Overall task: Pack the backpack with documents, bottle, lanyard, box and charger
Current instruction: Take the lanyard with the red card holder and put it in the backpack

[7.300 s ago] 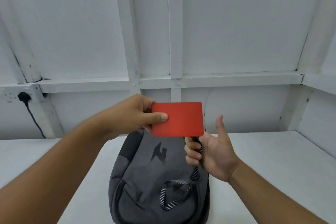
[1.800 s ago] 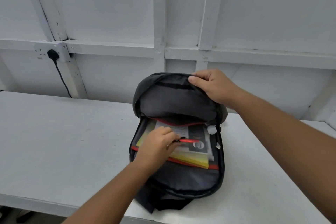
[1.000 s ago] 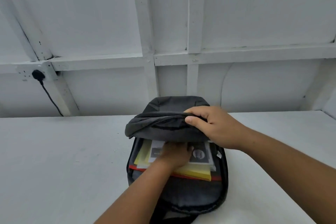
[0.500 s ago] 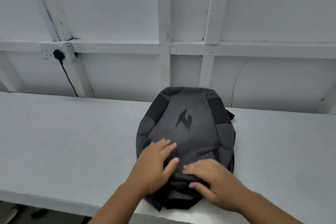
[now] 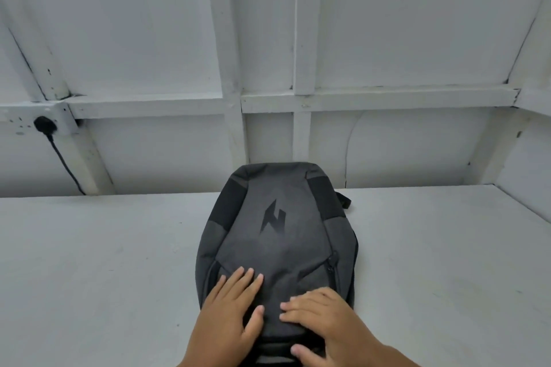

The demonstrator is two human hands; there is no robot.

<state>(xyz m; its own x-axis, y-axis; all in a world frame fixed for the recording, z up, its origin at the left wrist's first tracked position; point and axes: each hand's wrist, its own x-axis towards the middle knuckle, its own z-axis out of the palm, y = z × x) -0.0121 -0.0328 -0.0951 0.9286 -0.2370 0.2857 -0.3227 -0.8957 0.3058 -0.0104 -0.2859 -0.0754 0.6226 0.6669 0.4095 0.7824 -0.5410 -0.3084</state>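
Your grey backpack (image 5: 277,247) lies logo up on the white table (image 5: 104,262), flap down, so nothing inside shows. Your left hand (image 5: 229,313) and right hand (image 5: 325,322) press flat on its near end, fingers straight, grasping nothing. This looks like the closing step. Next you need the main zip pull, which is hidden here. Far left of the backpack, a black plug (image 5: 44,125) sits in the wall.

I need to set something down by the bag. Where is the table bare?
Bare white tabletop lies left of the dark grey fabric backpack, out to the black wall cable, and right of it. The near middle is crowded: left hand and right hand rest flat on the backpack.
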